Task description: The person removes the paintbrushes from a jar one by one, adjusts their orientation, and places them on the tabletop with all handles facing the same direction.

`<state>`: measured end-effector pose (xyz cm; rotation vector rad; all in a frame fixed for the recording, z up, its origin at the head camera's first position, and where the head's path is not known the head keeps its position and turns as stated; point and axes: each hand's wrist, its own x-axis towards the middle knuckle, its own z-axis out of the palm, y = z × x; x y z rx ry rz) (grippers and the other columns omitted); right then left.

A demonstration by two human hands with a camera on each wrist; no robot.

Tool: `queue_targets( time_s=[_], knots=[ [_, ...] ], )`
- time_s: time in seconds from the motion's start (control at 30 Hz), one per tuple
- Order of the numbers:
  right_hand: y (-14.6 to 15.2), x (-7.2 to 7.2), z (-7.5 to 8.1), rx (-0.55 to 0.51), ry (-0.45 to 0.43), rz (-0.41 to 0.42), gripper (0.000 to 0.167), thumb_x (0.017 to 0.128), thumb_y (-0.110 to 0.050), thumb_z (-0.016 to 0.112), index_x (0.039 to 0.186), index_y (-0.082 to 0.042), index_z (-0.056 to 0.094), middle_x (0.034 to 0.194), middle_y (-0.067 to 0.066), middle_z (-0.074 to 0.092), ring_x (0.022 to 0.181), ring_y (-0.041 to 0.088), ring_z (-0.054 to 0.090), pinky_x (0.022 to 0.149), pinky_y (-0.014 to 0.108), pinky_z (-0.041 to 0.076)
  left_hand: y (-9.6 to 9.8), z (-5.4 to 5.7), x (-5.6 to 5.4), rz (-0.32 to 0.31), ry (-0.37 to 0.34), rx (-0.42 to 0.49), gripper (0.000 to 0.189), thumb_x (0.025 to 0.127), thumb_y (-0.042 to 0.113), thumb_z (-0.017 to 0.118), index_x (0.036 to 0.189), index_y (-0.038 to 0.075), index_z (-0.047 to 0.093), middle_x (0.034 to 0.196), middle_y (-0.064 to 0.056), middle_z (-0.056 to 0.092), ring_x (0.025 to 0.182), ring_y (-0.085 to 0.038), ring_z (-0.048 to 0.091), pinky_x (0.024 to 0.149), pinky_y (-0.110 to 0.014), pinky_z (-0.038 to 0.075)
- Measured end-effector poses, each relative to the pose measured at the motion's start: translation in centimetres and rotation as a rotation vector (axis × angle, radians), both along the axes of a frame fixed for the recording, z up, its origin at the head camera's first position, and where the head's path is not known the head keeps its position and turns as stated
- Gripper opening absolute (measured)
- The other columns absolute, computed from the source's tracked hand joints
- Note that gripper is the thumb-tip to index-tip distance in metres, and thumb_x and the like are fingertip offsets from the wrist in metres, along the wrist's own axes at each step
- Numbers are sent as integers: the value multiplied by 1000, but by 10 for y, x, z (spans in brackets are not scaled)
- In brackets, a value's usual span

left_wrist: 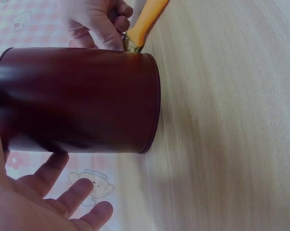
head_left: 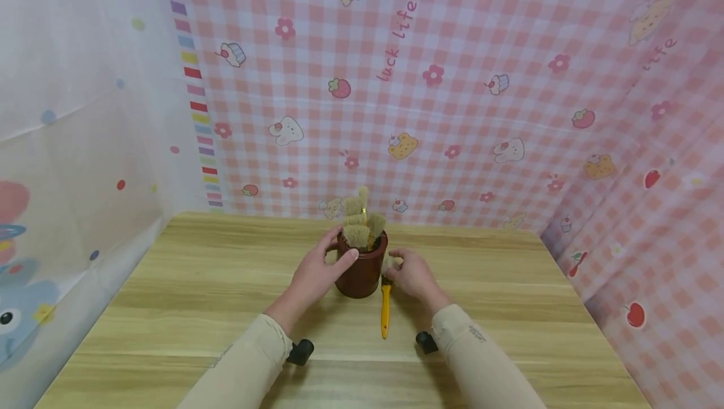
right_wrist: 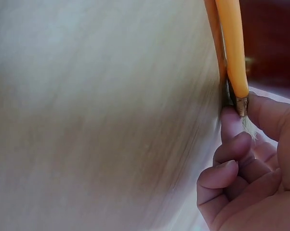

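Curtain [head_left: 322, 107], 12 o'clock: "luck life". One pot [head_left: 360, 278], my left fingers [head_left: 327, 241] part-spread round it; four-plus bristle heads [head_left: 356, 236] inside. One yellow-handled brush [head_left: 386, 311], pot's 5 o'clock, right fingers [right_wrist: 234, 147] pinching.

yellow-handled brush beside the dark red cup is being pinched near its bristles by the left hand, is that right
Not quite: the right hand pinches the yellow-handled brush near its bristles, beside the dark red cup. The head view shows which hand it is; the left hand touches the cup instead.
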<state>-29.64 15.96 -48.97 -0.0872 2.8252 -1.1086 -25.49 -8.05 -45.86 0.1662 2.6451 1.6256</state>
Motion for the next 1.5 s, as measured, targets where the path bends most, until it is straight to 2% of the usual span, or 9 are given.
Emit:
queue_targets(
  time_s=[0.23, 0.3, 0.4, 0.53, 0.63, 0.9, 1.07, 1.3, 1.5],
  knots=[
    [-3, -1, 0, 29, 7, -4, 47, 100, -13, 76, 144, -4, 64, 79, 4, 66, 67, 13, 52, 65, 26, 44, -1, -1, 1, 1, -5, 16, 82, 95, 76, 62, 165, 47, 33, 161, -5, 56, 155, -38, 44, 121, -68, 38],
    [-4, -1, 0, 37, 10, -6, 47, 99, -13, 75, 144, -3, 64, 82, 7, 68, 69, 14, 53, 68, 28, 46, -1, -1, 1, 0, -5, 17, 82, 95, 77, 62, 165, 47, 33, 162, -4, 55, 155, -38, 44, 121, -68, 38],
    [-5, -1, 1, 61, 21, -9, 46, 99, -14, 76, 143, -4, 65, 97, 13, 75, 78, 18, 57, 78, 35, 52, -1, -1, 1, 0, -6, 22, 81, 95, 76, 62, 165, 47, 33, 162, -5, 55, 156, -38, 43, 121, -68, 38],
    [-7, 0, 0, 103, 36, -9, 45, 100, -18, 75, 143, -6, 66, 122, 19, 75, 95, 24, 63, 96, 47, 56, -1, -1, 1, 2, -9, 24, 80, 96, 74, 63, 165, 47, 33, 161, -4, 56, 156, -38, 43, 121, -68, 38],
    [-8, 0, -1, 127, 32, -11, 44, 101, -20, 74, 143, -8, 66, 131, 20, 73, 109, 28, 67, 105, 52, 55, 0, -2, 1, 4, -8, 18, 80, 96, 74, 63, 165, 47, 33, 161, -4, 56, 156, -38, 43, 121, -68, 38],
    [-7, -2, -4, 203, 41, 12, 45, 103, -28, 74, 143, -8, 66, 134, 20, 73, 125, 36, 68, 108, 54, 54, 0, -3, 0, 3, -8, 18, 80, 96, 75, 62, 165, 47, 33, 161, -4, 56, 156, -38, 43, 121, -68, 37],
    [-5, -1, -6, 179, 59, 34, 50, 103, -29, 73, 149, -13, 63, 144, 20, 68, 136, 40, 63, 113, 57, 51, 1, -3, 0, 2, -3, 12, 80, 97, 74, 62, 166, 47, 32, 162, -5, 55, 156, -39, 43, 121, -69, 38],
    [-3, -2, -7, 184, 77, 74, 41, 104, -33, 72, 141, -15, 72, 134, 15, 75, 131, 38, 67, 111, 55, 53, 0, -4, 0, -1, -4, 19, 82, 95, 76, 62, 166, 48, 31, 162, -4, 55, 156, -38, 42, 121, -69, 38],
    [-4, -3, -7, 189, 66, 66, 41, 105, -34, 69, 141, -15, 72, 138, 14, 73, 134, 38, 65, 113, 55, 51, 0, -4, -1, 0, -1, 19, 81, 95, 77, 61, 165, 50, 31, 162, -3, 55, 157, -38, 42, 121, -69, 38]
  ],
)
